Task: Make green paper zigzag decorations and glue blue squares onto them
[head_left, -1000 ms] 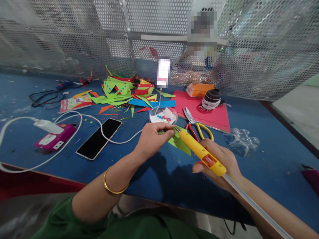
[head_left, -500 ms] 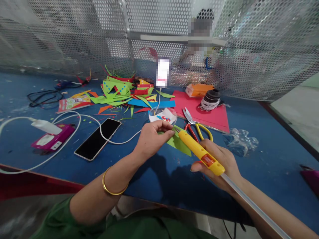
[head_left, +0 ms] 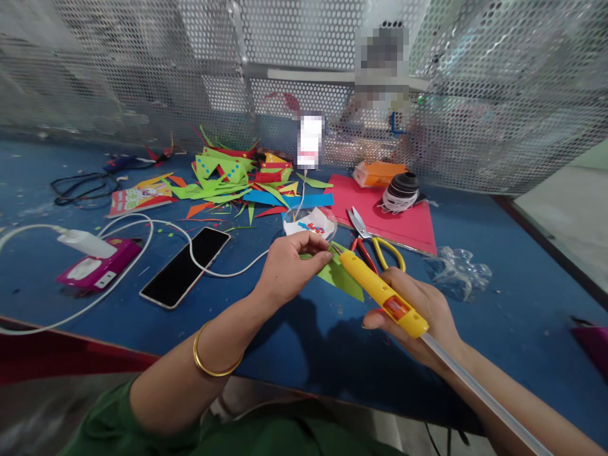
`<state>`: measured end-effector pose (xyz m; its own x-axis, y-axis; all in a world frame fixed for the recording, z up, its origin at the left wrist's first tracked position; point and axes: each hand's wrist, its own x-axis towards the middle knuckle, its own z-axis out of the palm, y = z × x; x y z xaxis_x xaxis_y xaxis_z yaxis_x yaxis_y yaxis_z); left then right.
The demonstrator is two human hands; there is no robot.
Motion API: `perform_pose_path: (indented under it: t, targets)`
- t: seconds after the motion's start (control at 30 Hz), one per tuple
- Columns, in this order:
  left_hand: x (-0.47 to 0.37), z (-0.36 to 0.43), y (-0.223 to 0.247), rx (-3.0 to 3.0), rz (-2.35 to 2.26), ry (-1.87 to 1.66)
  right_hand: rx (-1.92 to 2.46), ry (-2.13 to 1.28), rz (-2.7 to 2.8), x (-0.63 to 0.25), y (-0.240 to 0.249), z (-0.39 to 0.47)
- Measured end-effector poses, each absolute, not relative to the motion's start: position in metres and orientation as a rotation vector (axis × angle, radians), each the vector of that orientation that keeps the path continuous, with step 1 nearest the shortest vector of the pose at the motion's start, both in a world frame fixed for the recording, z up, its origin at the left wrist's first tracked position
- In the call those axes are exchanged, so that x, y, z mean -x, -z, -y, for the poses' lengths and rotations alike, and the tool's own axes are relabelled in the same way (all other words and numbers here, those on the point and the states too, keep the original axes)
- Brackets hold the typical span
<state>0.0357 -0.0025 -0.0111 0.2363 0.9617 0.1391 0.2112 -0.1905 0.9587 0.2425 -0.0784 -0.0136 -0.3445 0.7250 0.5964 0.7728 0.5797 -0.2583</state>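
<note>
My right hand point(head_left: 418, 310) is wrapped round a yellow hot glue gun point(head_left: 368, 278), with a long translucent glue stick point(head_left: 475, 373) running out of its back end. The metal nozzle points at my left fingertips. Between thumb and forefinger, my left hand point(head_left: 299, 263) pinches a piece of green paper point(head_left: 344, 278); the nozzle is at the paper's upper edge, and whether it touches is hidden. Just beyond lies a pair of scissors point(head_left: 363, 234) with red and yellow handles. A clear round dish point(head_left: 286, 223) holding white paper and small red and blue bits sits behind my left hand.
Cut green paper shapes point(head_left: 221, 168) and strips pile at the back. A red sheet point(head_left: 413, 231) carries a thread spool point(head_left: 400, 193) and an orange box point(head_left: 380, 172). To the left lie a phone point(head_left: 185, 269), white cable and purple power socket point(head_left: 99, 263). A perforated metal screen point(head_left: 304, 50) stands behind.
Both hands stay almost where they were, the glue gun nozzle still at the green paper. The view has shifted very slightly.
</note>
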Motion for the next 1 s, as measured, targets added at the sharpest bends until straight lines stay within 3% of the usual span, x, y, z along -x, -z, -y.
perform_pose_path:
  t: [1.0]
  targets:
    - [-0.0360,0.0028,0.0095,-1.607,-1.130,-1.037,1.219,0.111,2.130,-0.2445,0.0156,0.0789]
